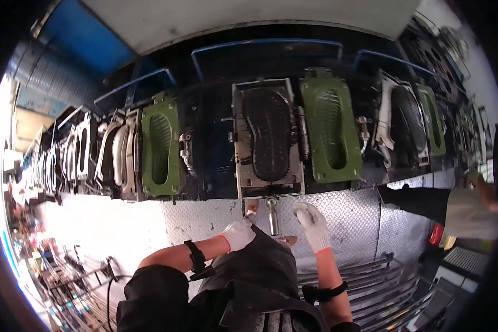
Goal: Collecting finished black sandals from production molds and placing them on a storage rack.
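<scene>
My left hand [239,234], in a white knitted glove, rests against the front of my dark apron [254,263]. Its fingers point down and away, mostly hidden behind its back. My right hand [313,226], gloved alike, hovers in the air to the right, its fingers loosely bent and apart with nothing visible in them. Between and beyond the hands, a metal handle with a ring end [273,217] sticks out from the near edge of a metal sole mould [239,166]. A black shoe sole [268,133] lies in that mould. Neither hand touches it.
Green mould halves [332,130] stand beside the metal ones along a dark bench. Another opened mould holds a black sole [406,119] at right. Blue bars [265,41] run behind. Metal racks [365,282] flank me. A co-worker's arm [420,202] reaches in from the right.
</scene>
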`<state>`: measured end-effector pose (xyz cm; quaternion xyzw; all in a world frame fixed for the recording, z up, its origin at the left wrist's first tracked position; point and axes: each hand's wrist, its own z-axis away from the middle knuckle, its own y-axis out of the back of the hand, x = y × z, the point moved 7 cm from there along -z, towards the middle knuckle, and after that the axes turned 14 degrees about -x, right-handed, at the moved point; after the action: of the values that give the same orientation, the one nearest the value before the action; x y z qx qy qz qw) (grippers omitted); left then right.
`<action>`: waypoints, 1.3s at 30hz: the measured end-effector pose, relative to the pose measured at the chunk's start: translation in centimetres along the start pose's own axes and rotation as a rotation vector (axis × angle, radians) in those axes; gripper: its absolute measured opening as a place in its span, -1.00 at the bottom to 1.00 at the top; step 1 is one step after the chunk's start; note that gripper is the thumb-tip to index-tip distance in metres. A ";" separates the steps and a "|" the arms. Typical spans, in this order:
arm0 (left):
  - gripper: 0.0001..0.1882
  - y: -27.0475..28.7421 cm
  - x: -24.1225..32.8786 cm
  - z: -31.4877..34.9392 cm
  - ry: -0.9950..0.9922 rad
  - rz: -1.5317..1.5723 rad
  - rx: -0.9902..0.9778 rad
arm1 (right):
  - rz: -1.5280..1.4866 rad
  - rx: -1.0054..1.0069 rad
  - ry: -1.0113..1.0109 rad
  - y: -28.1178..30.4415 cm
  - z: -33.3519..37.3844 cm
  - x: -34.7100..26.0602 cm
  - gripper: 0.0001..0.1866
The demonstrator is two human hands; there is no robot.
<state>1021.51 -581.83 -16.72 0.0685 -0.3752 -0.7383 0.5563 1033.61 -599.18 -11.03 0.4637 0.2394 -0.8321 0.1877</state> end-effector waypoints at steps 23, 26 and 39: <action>-0.76 -5.6 -7.2 0.6 0.124 0.817 -0.059 | -0.623 -0.681 -0.623 -14.3 -4.4 1.4 -0.71; -0.75 -7.3 -15.1 6.6 0.636 0.309 -0.107 | -0.516 -0.620 -0.497 -12.2 -5.1 -1.9 -0.74; -0.51 1.3 -16.4 -8.6 0.442 2.181 1.229 | 0.891 0.091 0.549 -3.7 -9.7 -12.1 -0.45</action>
<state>1033.05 -571.75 -27.20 0.0923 -0.4154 0.4228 0.8001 1044.31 -589.49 -4.16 0.7292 0.0228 -0.5290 0.4334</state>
